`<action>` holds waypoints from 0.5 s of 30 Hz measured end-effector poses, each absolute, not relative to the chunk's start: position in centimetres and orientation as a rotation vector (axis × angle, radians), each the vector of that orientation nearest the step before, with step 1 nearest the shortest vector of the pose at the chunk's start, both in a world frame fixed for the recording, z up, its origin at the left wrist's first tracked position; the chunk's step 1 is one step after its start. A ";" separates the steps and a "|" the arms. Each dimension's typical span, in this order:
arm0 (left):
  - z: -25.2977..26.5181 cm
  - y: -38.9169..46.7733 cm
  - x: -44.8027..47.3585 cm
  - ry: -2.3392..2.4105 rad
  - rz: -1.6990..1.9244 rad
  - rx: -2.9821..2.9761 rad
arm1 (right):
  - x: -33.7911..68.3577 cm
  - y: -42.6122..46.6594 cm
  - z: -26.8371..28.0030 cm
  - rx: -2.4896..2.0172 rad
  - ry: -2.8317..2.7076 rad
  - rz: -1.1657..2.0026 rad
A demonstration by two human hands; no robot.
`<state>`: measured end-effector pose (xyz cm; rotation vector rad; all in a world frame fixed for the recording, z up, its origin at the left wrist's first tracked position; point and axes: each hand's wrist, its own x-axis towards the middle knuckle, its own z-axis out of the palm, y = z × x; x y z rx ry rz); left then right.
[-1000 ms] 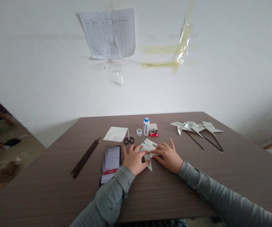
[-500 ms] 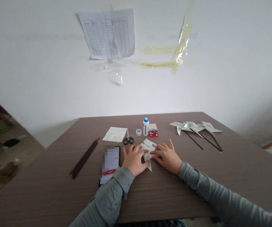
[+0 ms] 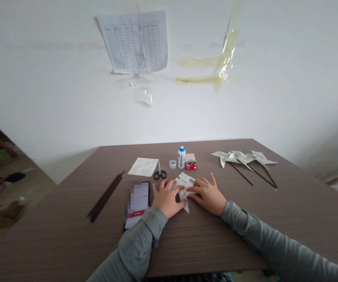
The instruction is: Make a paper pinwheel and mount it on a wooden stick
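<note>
The folded paper lies on the table between the two hands, nearest the person of the white paper pieces in view. Compared with half a second ago, no clear shift of paper or hands is found; the folds appear held in place rather than reworked. The paper is printed, its far corner flat and exposed, its middle gathered into raised folds, one narrow point directed toward the person. The right hand has thumb and forefinger closed on the folded middle. The left hand touches the same part, thumb and forefinger apart; whether it pinches cannot be told. Just left of it lies a phone, screen lit. Beyond stand scissors, a bottle and a red box. Pinwheel-shaped papers with dark sticks lie far right.
</note>
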<state>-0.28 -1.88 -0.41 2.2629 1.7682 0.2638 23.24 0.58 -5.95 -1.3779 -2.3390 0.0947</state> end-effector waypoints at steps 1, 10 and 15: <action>-0.5 -1.9 -0.3 1.764 0.261 2.264 | 23.3 0.6 -6.0 -1.367 -2.338 0.089; -0.5 -1.8 -0.5 1.763 0.262 2.265 | 23.4 0.7 -6.3 -1.364 -2.348 0.069; -0.3 -1.7 -0.5 1.773 0.272 2.263 | 23.4 0.5 -5.8 -1.384 -2.329 0.139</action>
